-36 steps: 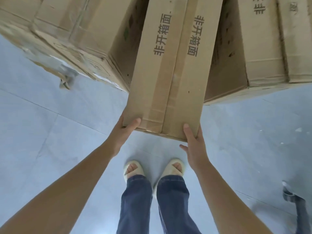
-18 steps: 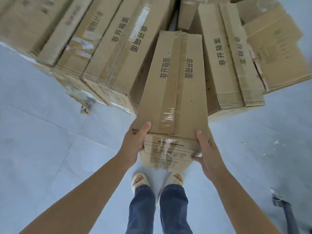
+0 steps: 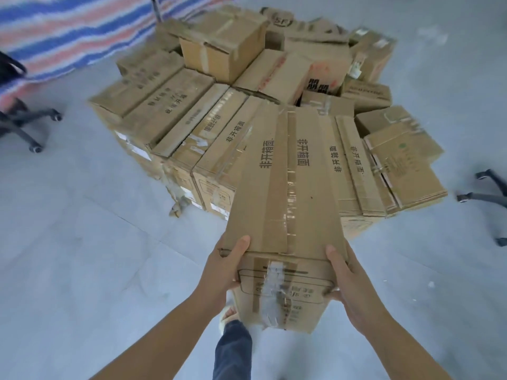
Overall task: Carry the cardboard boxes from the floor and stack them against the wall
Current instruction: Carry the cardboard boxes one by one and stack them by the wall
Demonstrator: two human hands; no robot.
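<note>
The floor [image 3: 82, 270] is pale grey tile with thin grout lines, bare apart from a few small white specks at the right. A striped blue, red and white tarpaulin [image 3: 68, 31] lies across the upper left corner. A black office chair base [image 3: 27, 124] on castors stands at the left edge, and another chair base [image 3: 488, 196] shows at the right edge; both are cut off by the frame.

A pile of cardboard boxes [image 3: 219, 86] sits on the floor ahead, long flat ones side by side in front and smaller ones heaped behind. The long cardboard box [image 3: 285, 193] is held up in front of the pile, its far end over the front row. The left hand [image 3: 222, 270] grips its near left corner and the right hand [image 3: 354, 281] its near right corner, fingers [image 3: 241, 244] wrapped around the edges, thumbs on top.

The near end's label is smeared by tape and unreadable. The box hides most of the person's feet; only one sandal [image 3: 227, 315] and a jeans leg [image 3: 233, 349] show below it. The rear boxes are blurred.
</note>
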